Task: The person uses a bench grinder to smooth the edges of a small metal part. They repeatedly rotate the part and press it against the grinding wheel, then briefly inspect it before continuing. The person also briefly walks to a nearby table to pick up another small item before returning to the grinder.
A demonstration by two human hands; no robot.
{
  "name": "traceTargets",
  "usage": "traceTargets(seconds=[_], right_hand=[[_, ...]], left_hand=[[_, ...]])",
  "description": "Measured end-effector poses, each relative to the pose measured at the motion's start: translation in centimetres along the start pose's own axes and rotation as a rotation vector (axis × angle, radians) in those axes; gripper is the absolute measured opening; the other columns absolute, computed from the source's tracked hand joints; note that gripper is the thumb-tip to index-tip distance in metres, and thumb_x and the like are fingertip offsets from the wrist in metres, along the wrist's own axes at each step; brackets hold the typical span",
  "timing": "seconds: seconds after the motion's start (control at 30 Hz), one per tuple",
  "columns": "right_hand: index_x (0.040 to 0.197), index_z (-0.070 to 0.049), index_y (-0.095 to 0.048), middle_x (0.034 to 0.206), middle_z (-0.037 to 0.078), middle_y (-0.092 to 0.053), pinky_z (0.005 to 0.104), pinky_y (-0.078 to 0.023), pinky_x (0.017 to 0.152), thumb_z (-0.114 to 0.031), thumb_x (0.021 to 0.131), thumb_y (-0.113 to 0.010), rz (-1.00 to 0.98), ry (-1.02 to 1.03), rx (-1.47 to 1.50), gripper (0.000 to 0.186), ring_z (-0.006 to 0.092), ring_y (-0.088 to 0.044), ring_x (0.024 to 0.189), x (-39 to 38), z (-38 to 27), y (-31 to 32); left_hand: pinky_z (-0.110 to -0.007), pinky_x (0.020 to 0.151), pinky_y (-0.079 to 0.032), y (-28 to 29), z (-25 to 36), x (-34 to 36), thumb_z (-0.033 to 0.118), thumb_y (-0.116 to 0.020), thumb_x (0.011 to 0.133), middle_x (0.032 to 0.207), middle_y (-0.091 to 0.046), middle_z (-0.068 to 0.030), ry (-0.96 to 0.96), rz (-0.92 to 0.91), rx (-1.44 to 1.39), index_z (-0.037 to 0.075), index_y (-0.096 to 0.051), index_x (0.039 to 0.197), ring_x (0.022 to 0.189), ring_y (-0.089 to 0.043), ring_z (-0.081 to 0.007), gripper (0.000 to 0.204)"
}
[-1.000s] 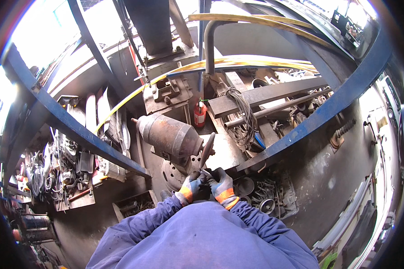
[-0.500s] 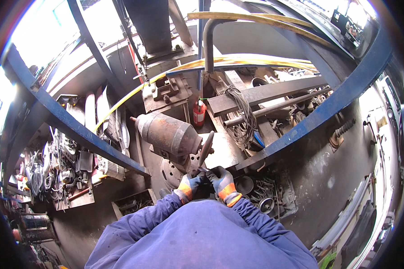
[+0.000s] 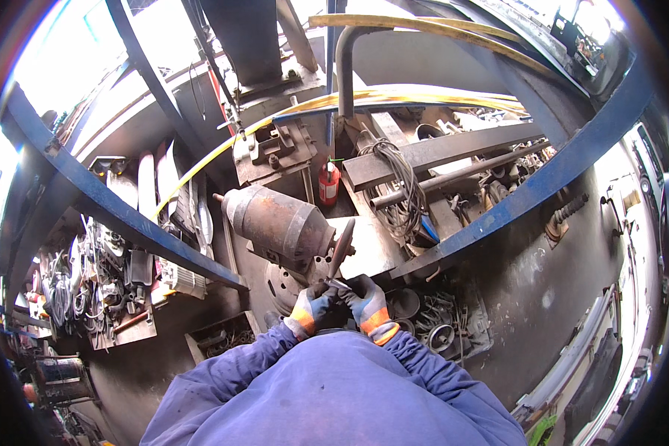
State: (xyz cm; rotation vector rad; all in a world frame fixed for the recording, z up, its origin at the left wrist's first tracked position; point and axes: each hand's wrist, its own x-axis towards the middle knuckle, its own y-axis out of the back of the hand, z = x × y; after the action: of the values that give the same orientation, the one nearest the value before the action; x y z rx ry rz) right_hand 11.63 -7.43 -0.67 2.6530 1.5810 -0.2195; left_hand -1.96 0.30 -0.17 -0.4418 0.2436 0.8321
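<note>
My left hand (image 3: pixel 314 306) and my right hand (image 3: pixel 368 303), both in grey gloves with orange cuffs, meet close in front of my body. Between their fingertips is a small, pale metal piece (image 3: pixel 338 284), too small for me to name its kind. Both hands are closed on it. It sits at the near, lower end of a thin grinding wheel (image 3: pixel 341 247), seen almost edge-on; whether they touch I cannot tell. The wheel is mounted on the right end of a rusty, cylindrical motor (image 3: pixel 275 221). A round metal base with holes (image 3: pixel 281 286) stands below it.
A red fire extinguisher (image 3: pixel 328 184) stands behind the motor. Blue frame bars (image 3: pixel 141 225) slant in from both sides. Coiled cable (image 3: pixel 401 197) hangs over a steel beam (image 3: pixel 453 154). Scrap metal lies in a tray (image 3: pixel 464 327) at right and a box (image 3: pixel 223 334) at left.
The metal piece between my fingertips is tilted slightly differently. My hands stay in nearly the same place, and the whole view has shifted only a little.
</note>
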Motion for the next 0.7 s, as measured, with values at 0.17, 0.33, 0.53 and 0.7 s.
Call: traceTargets(seconds=[0.17,0.33,0.53,0.7], right_hand=[[0.102,0.002,-0.063,0.087,0.008,-0.069,0.0272,-0.052,0.071,-0.014,0.085,-0.073,0.089,0.040,-0.126,0.025,0.0121,-0.064,0.078,-1.1,-1.1,1.2],[0.097,-0.001,-0.065,0.086,0.009,-0.069,0.0302,-0.054,0.070,-0.010,0.081,-0.075,0.070,0.261,-0.113,0.020,0.0176,-0.067,0.076,-1.4,-0.8,1.9],[0.097,-0.001,-0.065,0.087,0.011,-0.068,0.0310,-0.053,0.071,-0.003,0.077,-0.074,0.054,0.343,-0.166,0.022,0.0200,-0.067,0.079,-1.6,0.0,2.1],[0.098,0.001,-0.064,0.086,0.014,-0.070,0.0319,-0.053,0.072,-0.011,0.077,-0.075,0.047,0.128,-0.355,0.027,0.0210,-0.068,0.078,-1.6,-1.8,1.3]], left_hand=[[-0.024,0.066,-0.046,0.0,-0.4,0.3,0.018,-0.061,0.094,0.086,-0.063,0.0020,0.018,-0.133,0.054,0.004,-0.064,0.104,0.078,-0.056,-0.0067,0.018],[-0.022,0.067,-0.044,0.0,0.1,0.0,0.022,-0.061,0.095,0.092,-0.063,0.0045,0.013,-0.243,0.053,0.004,-0.065,0.112,0.079,-0.053,-0.0049,0.025],[-0.023,0.066,-0.044,0.5,-0.4,0.0,0.025,-0.064,0.094,0.091,-0.062,0.0038,-0.035,-0.208,0.073,0.005,-0.066,0.110,0.077,-0.053,-0.0056,0.026],[-0.028,0.077,-0.049,0.9,-0.5,0.2,0.029,-0.067,0.091,0.096,-0.065,-0.0013,0.098,-0.150,-0.054,0.004,-0.064,0.110,0.086,-0.060,-0.0118,0.031]])
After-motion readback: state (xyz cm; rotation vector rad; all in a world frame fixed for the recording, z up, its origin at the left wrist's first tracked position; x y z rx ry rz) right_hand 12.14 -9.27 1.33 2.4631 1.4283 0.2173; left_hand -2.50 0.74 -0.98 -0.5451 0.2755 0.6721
